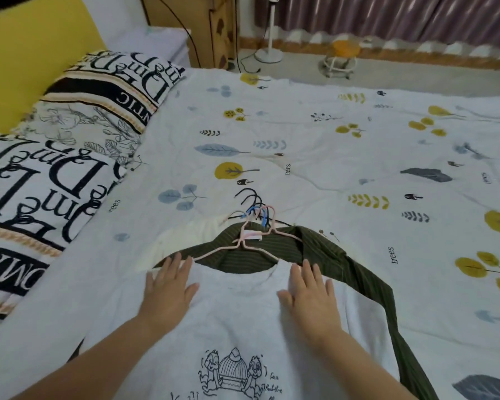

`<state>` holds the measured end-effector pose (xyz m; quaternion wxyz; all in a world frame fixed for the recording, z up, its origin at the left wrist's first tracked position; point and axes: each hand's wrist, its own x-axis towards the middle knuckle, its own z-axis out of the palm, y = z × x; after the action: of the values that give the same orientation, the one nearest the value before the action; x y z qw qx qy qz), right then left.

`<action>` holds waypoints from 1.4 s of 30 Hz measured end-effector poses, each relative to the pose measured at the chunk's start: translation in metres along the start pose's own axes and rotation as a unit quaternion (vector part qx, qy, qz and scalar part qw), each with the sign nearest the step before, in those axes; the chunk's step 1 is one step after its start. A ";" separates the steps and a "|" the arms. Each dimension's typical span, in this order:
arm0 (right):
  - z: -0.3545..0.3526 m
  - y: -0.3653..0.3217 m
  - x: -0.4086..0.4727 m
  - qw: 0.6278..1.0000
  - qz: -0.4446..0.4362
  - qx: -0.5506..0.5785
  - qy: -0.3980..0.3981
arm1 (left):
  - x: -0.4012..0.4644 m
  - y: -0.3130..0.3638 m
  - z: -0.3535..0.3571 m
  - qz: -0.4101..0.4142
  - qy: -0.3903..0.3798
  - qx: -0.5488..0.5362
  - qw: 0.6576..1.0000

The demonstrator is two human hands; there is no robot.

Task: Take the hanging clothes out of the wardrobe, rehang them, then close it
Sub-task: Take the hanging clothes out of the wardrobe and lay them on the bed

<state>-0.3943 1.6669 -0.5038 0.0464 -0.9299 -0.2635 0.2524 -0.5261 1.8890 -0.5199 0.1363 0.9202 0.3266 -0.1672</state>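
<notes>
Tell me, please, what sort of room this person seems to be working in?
Most likely a bedroom at home: clothes on hangers lie on a bed with a leaf-print bedsheet, lettered pillows sit against a yellow headboard, and curtains hang behind.

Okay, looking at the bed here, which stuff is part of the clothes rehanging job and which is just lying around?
Part of the job:
white cartoon-print shirt, under both flat hands: left hand, right hand
green striped garment beneath it
pink hangers
bunched hanger hooks

Just lying about:
lettered pillows
leaf-print bedspread
fan stand
orange stool
</notes>
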 end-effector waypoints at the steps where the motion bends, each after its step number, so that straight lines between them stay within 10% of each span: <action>1: -0.006 -0.001 -0.002 1.000 0.000 0.007 -0.015 | -0.005 0.002 -0.005 -0.003 -0.027 0.019 0.999; 6: -0.041 -0.017 -0.023 0.999 0.020 0.021 -0.035 | -0.035 0.010 -0.044 -0.030 -0.085 -0.045 0.995; 15: -0.110 -0.083 -0.118 0.997 -0.050 0.051 0.003 | -0.149 -0.008 -0.142 -0.005 0.037 -0.184 0.982; 42: -0.169 -0.338 -0.497 0.888 -0.421 -0.179 0.039 | -0.598 -0.189 -0.297 -0.067 0.140 -0.052 0.987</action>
<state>-0.8328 1.7092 -0.0620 -0.0091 -0.7331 -0.6691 0.1213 -1.0198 1.8053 -0.0400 0.1251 0.9023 0.4117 -0.0288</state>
